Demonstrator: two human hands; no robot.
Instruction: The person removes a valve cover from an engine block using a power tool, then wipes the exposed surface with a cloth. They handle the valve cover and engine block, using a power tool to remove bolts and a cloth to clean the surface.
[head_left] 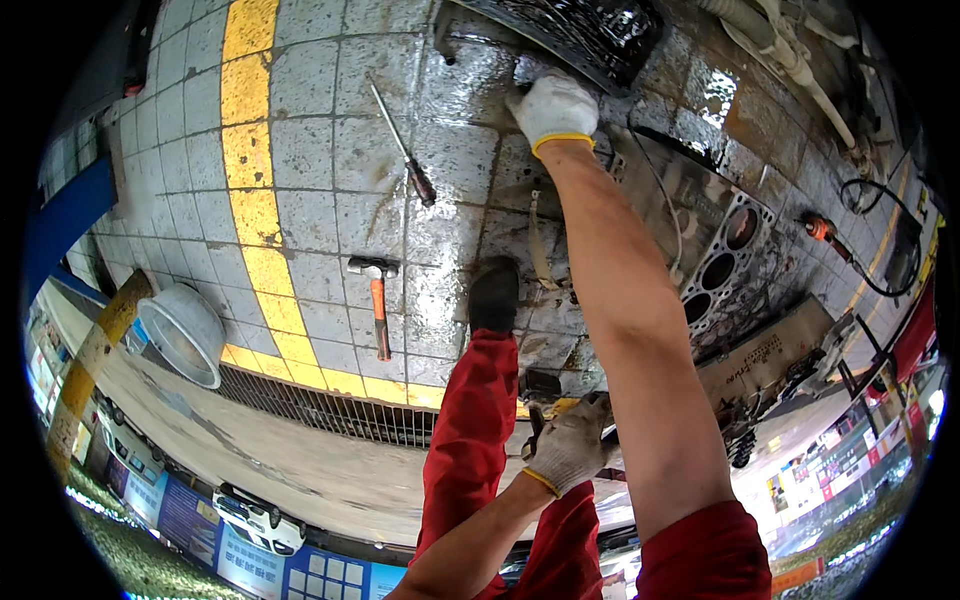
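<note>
My right hand, in a white glove with yellow cuff, reaches to the tiles beside a black, oily pan; its fingers are curled, and what they hold is hidden. My left hand, also gloved, is low in the picture, closed on a dark object I cannot make out. An engine block with round bores lies under and beside my right forearm. A screwdriver and an orange-handled hammer lie on the floor to the left.
A metal basin stands at left near a blue lift. A floor grating runs behind my red-trousered legs. A corded orange tool, a metal part and pipes are at right. Cars are parked in the distance.
</note>
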